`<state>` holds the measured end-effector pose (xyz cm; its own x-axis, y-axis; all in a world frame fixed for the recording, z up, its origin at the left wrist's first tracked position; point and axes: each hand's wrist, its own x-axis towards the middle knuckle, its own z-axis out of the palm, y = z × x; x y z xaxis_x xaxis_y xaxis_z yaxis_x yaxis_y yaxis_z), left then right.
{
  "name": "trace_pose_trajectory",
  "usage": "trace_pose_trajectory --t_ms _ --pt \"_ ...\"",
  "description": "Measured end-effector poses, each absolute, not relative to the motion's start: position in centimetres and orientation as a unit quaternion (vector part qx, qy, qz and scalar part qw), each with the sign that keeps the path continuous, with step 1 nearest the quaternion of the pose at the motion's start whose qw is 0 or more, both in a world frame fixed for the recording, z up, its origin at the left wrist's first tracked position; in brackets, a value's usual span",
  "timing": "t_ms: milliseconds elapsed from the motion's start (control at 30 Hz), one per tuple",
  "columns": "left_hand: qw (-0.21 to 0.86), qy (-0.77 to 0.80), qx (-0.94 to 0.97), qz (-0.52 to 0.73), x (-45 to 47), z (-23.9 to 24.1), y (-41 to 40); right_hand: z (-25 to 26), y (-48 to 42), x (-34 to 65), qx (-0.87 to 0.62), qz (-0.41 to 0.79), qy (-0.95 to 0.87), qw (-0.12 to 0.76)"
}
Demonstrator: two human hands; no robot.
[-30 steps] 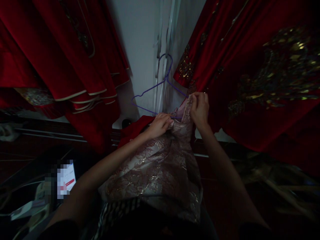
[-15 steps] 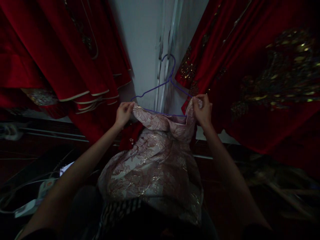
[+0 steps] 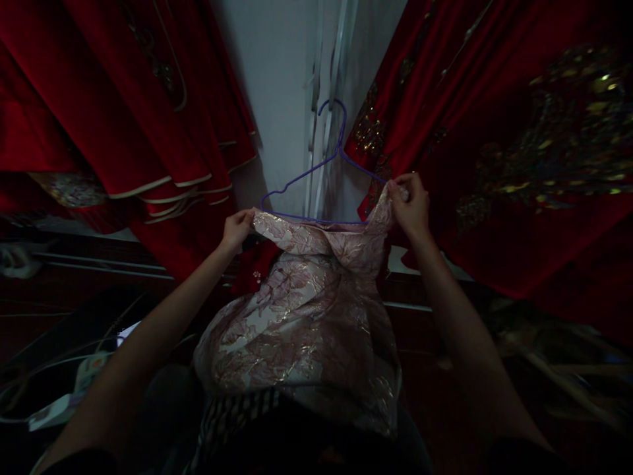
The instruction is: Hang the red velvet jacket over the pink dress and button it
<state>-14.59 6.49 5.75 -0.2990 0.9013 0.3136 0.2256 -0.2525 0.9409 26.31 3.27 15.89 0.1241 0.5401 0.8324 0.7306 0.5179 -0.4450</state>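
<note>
A pale pink dress [image 3: 316, 297] with shiny floral brocade hangs down toward my lap, its upper edge spread between my two hands. My left hand [image 3: 238, 229] pinches the left end of that edge. At the right end, my right hand [image 3: 411, 203] grips the dress's other upper corner between thumb and fingers. A purple hanger [image 3: 316, 167] sits at the dress's top, its hook upward. The hanger's lower bar runs just along the neckline, and its right arm end disappears at the fabric near my right hand.
Red garments [image 3: 163, 119] with pale trim hang at the left. More red cloth [image 3: 445, 218] with gold sequins hangs at the right. Behind the hanger is a pale panel [image 3: 271, 72] with metal strips. A white power strip [image 3: 57, 410] with cords lies at lower left.
My hands have moved apart, the left one outward and slightly down, the right one outward and up. The dress's top edge is stretched wider, and more of the hanger's left end shows.
</note>
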Motion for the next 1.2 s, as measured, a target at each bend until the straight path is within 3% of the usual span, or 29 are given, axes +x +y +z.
trace_pose_trajectory --t_ms 633,1200 --pt "0.278 0.513 0.532 0.614 -13.9 7.6 8.2 15.8 4.1 27.2 -0.482 -0.071 -0.663 0.568" --pt "0.29 0.539 0.498 0.614 -15.2 4.9 6.6 16.7 3.4 27.2 -0.491 -0.049 -0.664 0.561"
